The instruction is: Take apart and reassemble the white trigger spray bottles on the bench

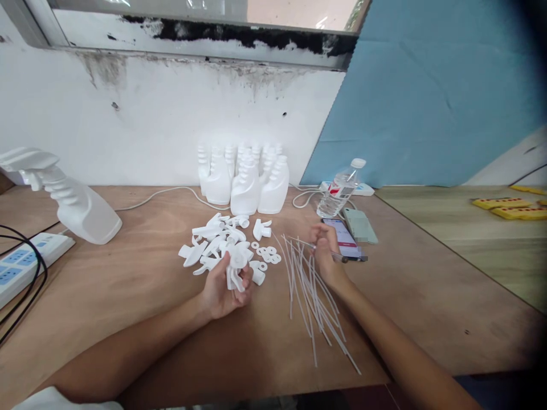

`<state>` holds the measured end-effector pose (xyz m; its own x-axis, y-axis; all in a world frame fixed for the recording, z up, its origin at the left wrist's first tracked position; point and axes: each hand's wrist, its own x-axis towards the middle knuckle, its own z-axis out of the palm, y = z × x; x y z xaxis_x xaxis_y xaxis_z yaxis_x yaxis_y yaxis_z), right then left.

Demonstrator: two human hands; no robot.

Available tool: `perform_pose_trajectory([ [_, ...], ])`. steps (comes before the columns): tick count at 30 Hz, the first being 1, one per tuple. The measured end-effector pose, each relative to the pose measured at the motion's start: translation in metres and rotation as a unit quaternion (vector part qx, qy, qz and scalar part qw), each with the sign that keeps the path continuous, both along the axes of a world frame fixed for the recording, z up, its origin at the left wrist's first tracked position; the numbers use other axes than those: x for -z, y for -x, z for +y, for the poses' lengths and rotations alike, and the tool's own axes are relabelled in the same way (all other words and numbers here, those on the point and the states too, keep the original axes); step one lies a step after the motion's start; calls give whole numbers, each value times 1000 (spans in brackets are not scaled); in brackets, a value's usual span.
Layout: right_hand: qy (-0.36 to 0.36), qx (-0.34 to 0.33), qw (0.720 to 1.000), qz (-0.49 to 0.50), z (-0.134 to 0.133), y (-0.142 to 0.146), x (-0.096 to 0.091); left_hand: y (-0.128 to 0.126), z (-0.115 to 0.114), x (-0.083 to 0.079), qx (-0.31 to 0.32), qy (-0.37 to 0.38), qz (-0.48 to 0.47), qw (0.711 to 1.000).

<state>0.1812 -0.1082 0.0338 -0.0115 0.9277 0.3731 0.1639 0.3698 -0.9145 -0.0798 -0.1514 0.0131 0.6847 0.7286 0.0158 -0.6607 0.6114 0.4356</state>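
Observation:
A white trigger spray head is gripped in my left hand, its round neck opening turned up towards me. Just behind lies a pile of similar white spray heads. My right hand is closed around a slim rod-like tool. Its thin pale tip points left and its other end is dark; the exact kind is unclear. Below that tip, thin white dip tubes lie loosely fanned on the table. Small white ring washers sit between the pile and the tubes.
White spray bottles without heads stand against the wall. An assembled spray bottle leans at left near a power strip and black cables. At right are a water bottle, a phone and a pale green flat object.

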Motion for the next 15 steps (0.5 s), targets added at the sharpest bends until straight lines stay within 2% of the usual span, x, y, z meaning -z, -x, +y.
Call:
perform_pose_trajectory([
  [3,20,-47,997,50,-9,9,-2,2,4,-3,-10,27,-4,1000],
  [5,38,-107,991,76,-17,17,-3,1,4,-4,4,26,12,1000],
  [10,49,-266,952,143,-31,32,0,-5,0,-1,19,10,63,998],
  [12,54,-296,943,143,-34,34,1,-6,0,0,16,9,80,997],
  [15,62,-303,945,104,-38,36,-2,-6,0,2,9,11,96,995],
])
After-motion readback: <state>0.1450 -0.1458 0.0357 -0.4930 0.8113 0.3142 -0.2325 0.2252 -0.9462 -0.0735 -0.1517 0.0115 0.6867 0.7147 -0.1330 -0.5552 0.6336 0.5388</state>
